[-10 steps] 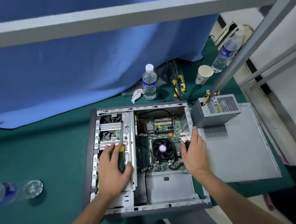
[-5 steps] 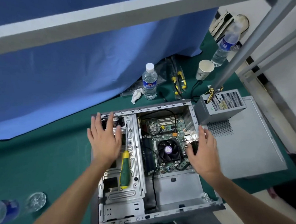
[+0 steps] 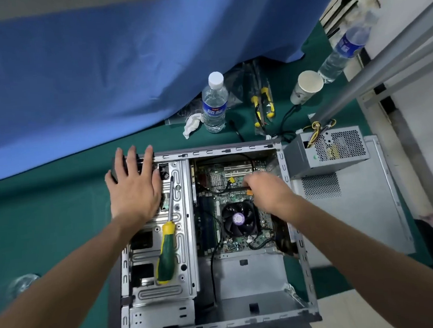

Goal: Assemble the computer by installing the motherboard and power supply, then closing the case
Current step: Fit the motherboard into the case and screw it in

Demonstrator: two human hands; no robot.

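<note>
The open computer case lies flat on the green table. Inside it sits the motherboard with its black CPU fan. The grey power supply stands outside the case, on the loose side panel to the right. My left hand rests flat with spread fingers on the case's far left corner, over the drive cage. My right hand reaches over the motherboard, its curled fingers pinching the end of a black cable. A green and yellow screwdriver lies loose on the drive cage.
Behind the case stand a water bottle, a crumpled tissue, yellow-handled pliers and a paper cup. A second bottle lies at the far right by a metal frame post. A blue curtain hangs behind.
My left hand let go of the screwdriver and moved up to the case's far left corner. My right hand left the case's right wall and went in over the motherboard to the cable.
</note>
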